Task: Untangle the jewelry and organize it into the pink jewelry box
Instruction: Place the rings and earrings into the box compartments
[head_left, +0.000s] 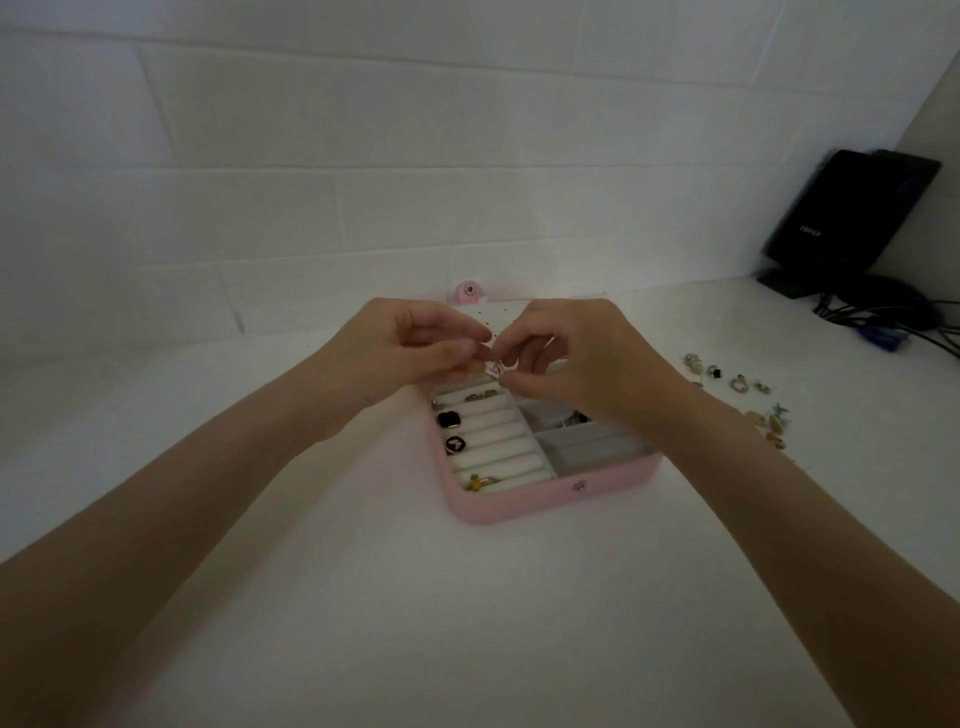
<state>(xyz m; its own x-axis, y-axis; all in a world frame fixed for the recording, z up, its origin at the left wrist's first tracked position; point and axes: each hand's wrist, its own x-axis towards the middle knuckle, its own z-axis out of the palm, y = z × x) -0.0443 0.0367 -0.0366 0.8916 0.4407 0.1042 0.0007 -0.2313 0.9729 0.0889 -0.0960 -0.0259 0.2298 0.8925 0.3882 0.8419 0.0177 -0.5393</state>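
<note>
Above the back half of the open pink box (524, 506), my left hand (400, 348) and right hand (576, 353) meet fingertip to fingertip, both pinched on one small metal piece (496, 368). It is too small and blurred for me to say what kind of piece it is or which way its length runs.

The relation I judge the next move to turn on: the piece hangs directly over the box, with the ring rolls (493, 441) straight below and slightly toward me, and the open compartments (582, 441) under my right wrist. Both hands are about equally near, so a short drop should reach a slot.

Some rolls already hold pieces: a black square one (447, 419), a round black one (455, 443) and a yellow one (475, 482) nearest me. The lid (498, 312) stands behind my fingers against the wall.

Well off to the right, loose jewelry (737, 384) lies scattered on the white counter (363, 597), nearer my right hand. Beyond it stands a black device (852, 208) with cables (883, 322); its white lettering is too blurred to read.
</note>
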